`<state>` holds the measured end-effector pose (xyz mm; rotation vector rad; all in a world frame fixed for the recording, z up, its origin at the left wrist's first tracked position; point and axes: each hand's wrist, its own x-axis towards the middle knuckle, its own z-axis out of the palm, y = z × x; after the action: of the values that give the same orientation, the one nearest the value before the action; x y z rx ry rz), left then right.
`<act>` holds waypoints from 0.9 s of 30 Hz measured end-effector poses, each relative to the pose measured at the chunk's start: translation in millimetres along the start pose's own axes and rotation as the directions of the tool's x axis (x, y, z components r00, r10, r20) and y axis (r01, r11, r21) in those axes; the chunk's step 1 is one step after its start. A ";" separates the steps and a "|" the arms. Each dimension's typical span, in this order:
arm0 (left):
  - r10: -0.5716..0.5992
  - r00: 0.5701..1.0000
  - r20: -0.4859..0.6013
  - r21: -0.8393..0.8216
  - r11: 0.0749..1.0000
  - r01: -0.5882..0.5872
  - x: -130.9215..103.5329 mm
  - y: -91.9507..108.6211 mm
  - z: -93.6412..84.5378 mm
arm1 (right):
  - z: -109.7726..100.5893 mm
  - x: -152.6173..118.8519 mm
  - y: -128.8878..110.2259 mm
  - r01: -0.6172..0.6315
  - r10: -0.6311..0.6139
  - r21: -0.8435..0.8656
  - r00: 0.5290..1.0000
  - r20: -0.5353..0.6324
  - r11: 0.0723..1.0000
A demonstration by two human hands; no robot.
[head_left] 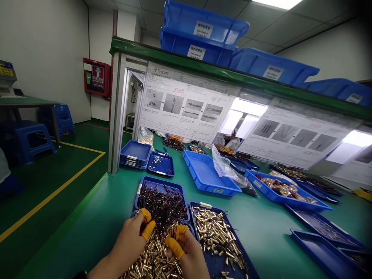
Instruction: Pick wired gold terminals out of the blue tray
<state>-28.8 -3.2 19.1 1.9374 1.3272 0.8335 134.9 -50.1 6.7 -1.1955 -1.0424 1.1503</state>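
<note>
My left hand (135, 231), with yellow finger cots on thumb and forefinger, is at the near edge of a heap of thin black and dark red wired pieces (162, 203) in a blue tray (165, 180). Its fingertips come close together; anything between them is lost against the dark wires. To its right, my right hand (187, 248), also in yellow cots, is closed with thumb and forefinger curled together. Something small and dark shows at its fingertips, too small to name. Below both hands lies a pile of brass-coloured metal tubes (158, 252).
Right of the hands, another blue tray (205, 205) holds brass tubes with wires. Farther back are stacked trays (135, 149), a tray of small parts (161, 164), a blue bin (210, 174) and a plastic bag (226, 166). A green-edged shelf (188, 60) crosses above. Co-workers sit opposite.
</note>
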 end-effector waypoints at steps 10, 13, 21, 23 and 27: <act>0.156 0.987 0.029 0.254 0.954 -0.159 -3.6 -1.6 3.7 | 2.4 0.2 17.2 0.020 -0.026 -0.134 0.999 -0.040 0.991; 0.220 0.975 0.025 0.131 0.966 -0.222 -4.6 -0.1 -3.9 | -3.1 -1.7 11.5 0.042 -0.051 -0.192 0.998 -0.043 0.980; 0.453 0.743 0.493 0.041 0.841 -0.540 -9.4 10.1 -36.4 | -6.8 -6.0 -1.4 0.019 -0.030 -0.226 0.998 -0.047 0.974; 0.448 0.753 0.481 0.042 0.847 -0.530 -9.0 6.5 -31.7 | -3.3 -4.3 -5.6 -0.012 0.002 -0.165 0.998 -0.063 0.986; 0.308 0.902 0.302 0.017 0.945 -0.328 -3.3 -4.3 -15.5 | 0.2 -1.5 -12.7 -0.063 0.057 -0.097 0.996 -0.063 0.993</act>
<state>-44.3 -2.8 24.5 2.2674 0.8844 0.6176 135.7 -51.8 19.3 -1.3398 -1.0334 1.1128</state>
